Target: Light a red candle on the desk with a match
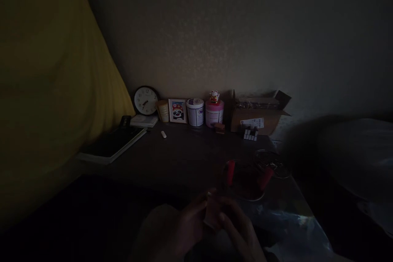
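The room is very dark. My left hand (187, 225) and my right hand (238, 229) meet low in the middle of the view over a dark desk (184, 159). Both have their fingers curled around a small pale object (211, 213) held between them; I cannot make out what it is. Just beyond the hands lies a skipping rope with two red handles (231, 172) and a thin coiled cord.
Along the wall stand a round clock (145, 100), a small panda picture (177, 111), two tubs (195, 111) with a cat figurine, and an open cardboard box (259, 112). A dark book (112, 143) lies at left by a yellow curtain (46, 69).
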Action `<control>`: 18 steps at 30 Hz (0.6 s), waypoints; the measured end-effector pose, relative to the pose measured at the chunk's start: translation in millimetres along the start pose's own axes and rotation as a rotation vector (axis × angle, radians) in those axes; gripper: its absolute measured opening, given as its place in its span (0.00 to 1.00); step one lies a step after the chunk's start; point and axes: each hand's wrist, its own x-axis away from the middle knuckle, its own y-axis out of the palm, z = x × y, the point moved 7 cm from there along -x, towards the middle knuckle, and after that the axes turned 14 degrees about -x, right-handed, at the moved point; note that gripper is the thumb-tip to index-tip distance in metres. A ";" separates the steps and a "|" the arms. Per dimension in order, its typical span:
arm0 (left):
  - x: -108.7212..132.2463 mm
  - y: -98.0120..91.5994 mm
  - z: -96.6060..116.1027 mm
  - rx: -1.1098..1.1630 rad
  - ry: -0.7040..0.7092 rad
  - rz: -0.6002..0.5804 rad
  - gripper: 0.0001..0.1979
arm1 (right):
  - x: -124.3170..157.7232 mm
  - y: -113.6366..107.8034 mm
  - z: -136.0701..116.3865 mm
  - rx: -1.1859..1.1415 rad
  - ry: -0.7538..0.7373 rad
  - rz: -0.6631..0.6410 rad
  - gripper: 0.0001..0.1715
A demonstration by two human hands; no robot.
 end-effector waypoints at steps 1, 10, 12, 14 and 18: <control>0.5 1.8 -1.6 0.121 0.008 -0.051 0.22 | -0.9 -1.5 -0.2 0.010 -0.007 0.023 0.18; -8.6 6.0 -22.2 0.410 -0.101 -0.120 0.22 | -3.2 -17.2 18.8 0.033 0.075 0.058 0.23; -8.8 7.0 -21.2 0.421 -0.099 -0.122 0.18 | -2.2 -20.2 20.7 0.046 0.080 0.059 0.22; -8.4 8.6 -20.7 0.423 -0.108 -0.133 0.18 | -1.5 -22.0 25.0 0.055 0.102 0.053 0.23; -9.0 7.8 -24.0 0.397 -0.102 -0.156 0.18 | -1.8 -22.2 29.4 0.086 0.118 0.026 0.24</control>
